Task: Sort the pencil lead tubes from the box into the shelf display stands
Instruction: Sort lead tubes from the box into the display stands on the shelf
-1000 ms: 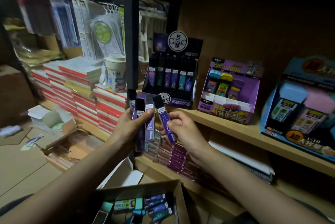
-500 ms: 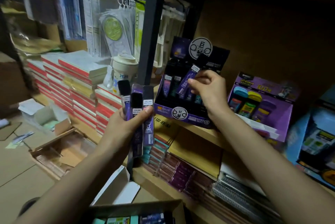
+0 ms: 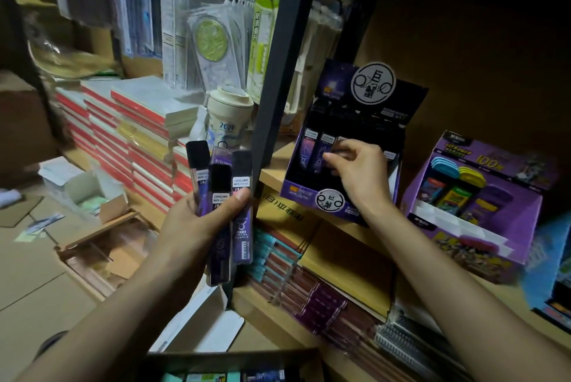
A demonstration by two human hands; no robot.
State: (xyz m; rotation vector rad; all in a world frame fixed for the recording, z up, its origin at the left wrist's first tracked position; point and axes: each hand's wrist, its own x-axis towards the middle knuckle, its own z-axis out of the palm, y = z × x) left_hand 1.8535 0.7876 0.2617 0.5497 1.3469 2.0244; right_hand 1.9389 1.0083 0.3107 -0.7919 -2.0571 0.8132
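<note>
We see the left hand raised in front of the shelving. Its fingers and thumb are wrapped round a fan of four slim plastic pencil lead tubes, purple-bodied with black caps and white labels. The tubes are held upright, with the caps above the hand.

To the right of that hand and a little higher, the right hand reaches into a dark purple cardboard display stand with round white logo badges. The stand sits on the light wooden shelf. The thumb and curled fingers close on the third tube of the stand's front row. The hand hides most of that tube, so we make out only its pale label above the forefinger. Just left of the fingertips, two more purple tubes stand upright in the same row.

Right of the right hand, on the same shelf, sits a lighter purple cardboard display box of colourful items. Below both hands, at the bottom edge, an open brown cardboard box holds teal and purple tubes. A black metal post rises just above the left hand's tubes.
</note>
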